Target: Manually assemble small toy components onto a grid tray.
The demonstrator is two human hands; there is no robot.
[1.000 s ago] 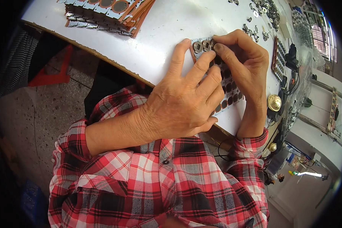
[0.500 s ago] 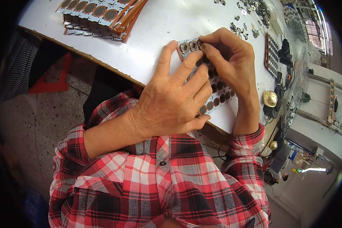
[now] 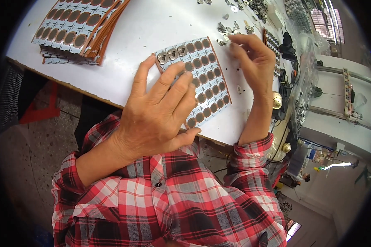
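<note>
A panel of small light-blue circuit boards (image 3: pixel 210 76) lies at a tilt near the table's front edge, with rows of dark round pads and brown side strips. Three round silver metal clips (image 3: pixel 172 54) sit along its far-left row. My left hand (image 3: pixel 156 109) rests spread over the panel's left side, fingertips on its surface and thumb by its near edge. Some pads are hidden beneath it. Beyond the panel's far-right corner, my right hand (image 3: pixel 255 61) has its thumb and forefinger slightly apart, close to loose metal clips (image 3: pixel 223 29) on the table.
A tall stack of similar panels (image 3: pixel 70 29) stands at the far left of the white table (image 3: pixel 127 45). More metal pieces (image 3: pixel 257 8) are heaped at the back. On the right are another filled panel (image 3: pixel 272 45), black cables (image 3: pixel 290 53) and a round gold-coloured object (image 3: pixel 277 100).
My right hand has left the third clip on the panel and moved away toward the loose clips. My left hand stays on the panel. The whole view has shifted.
</note>
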